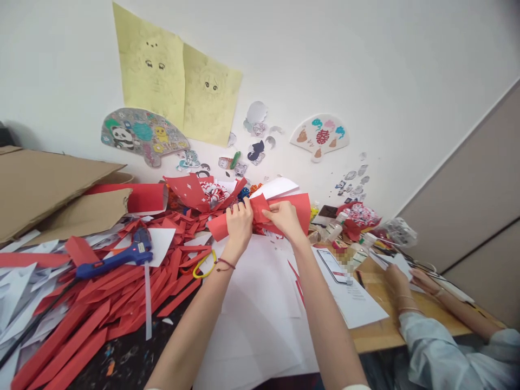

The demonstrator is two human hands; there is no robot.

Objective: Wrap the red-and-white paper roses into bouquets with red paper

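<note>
With left hand (239,222) and right hand (283,218), pinching red paper (260,208) from both sides at centre view. From there, left to right, can see a blue glue gun (122,256) on red paper strips (83,333) at 8 o'clock, white sheets (255,314) at 6, a smartphone (332,264) on a printed page (361,311) at 4, and, farther out that way, a co-worker's hands (397,277) above the wooden counter (377,331).

Fingers of the left hand (239,221) and right hand (284,218) hide parts of red paper (299,210), which itself blocks items behind it. Forearms (331,325) run off the near edge. Cardboard (44,176) is cropped at left, a co-worker's sleeve (442,346) at right. Pixelation obscures a corner of the phone (331,264); tiny wall cutouts (350,175) at right are indistinct.
</note>
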